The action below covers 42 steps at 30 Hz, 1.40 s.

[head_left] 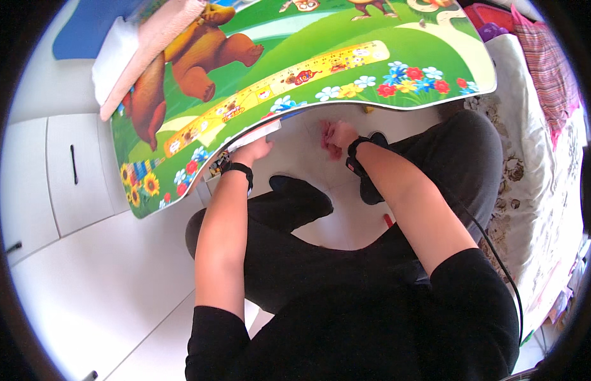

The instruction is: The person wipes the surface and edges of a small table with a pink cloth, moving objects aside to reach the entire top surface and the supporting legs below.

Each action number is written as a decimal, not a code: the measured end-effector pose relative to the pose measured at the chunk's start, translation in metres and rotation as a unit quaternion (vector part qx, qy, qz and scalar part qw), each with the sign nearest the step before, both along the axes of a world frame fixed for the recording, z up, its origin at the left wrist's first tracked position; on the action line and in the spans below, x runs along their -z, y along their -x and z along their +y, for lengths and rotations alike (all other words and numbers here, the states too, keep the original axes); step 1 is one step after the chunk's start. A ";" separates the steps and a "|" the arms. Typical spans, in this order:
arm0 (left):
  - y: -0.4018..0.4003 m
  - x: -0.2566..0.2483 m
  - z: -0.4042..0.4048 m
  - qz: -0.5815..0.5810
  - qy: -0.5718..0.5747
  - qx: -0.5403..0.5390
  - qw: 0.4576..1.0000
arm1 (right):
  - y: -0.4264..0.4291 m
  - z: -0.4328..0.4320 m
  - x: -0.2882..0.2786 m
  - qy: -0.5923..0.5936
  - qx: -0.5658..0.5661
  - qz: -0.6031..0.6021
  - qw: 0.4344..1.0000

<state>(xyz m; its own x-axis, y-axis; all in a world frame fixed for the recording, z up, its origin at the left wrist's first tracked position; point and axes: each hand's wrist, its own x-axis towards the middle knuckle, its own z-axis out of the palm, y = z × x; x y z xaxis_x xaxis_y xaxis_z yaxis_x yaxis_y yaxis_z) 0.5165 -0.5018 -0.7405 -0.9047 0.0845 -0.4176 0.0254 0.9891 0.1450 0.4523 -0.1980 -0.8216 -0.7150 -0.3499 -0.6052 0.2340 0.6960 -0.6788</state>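
A crumpled pink cloth is bunched in my right hand, low over the pale floor beyond my feet. My left hand is under the curved edge of a child's printed tabletop. It touches or lies right against a white panel, perhaps the side of a drawer or box. The fingers there are partly hidden, so its grip is unclear. Close to that wrist, small mixed items show in a pale container below the table edge.
White cabinets with black handles stand on the left. A bed with a flowered sheet lines the right side. On the floor lies a red object. A black cable runs by my right arm.
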 end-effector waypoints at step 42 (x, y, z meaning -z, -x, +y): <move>-0.044 -0.168 0.128 0.008 -0.650 -0.287 0.703 | -0.022 0.022 -0.255 0.155 -0.105 0.551 0.813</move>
<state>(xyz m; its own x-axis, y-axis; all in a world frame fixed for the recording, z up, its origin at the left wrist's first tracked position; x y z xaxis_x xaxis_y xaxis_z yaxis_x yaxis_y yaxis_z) 0.5600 -0.3742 -0.5724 -0.9492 0.0038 -0.3145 -0.3122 -0.1328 0.9407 0.4740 -0.1755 -0.5669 -0.6685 -0.5473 0.5036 -0.7371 0.3972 -0.5468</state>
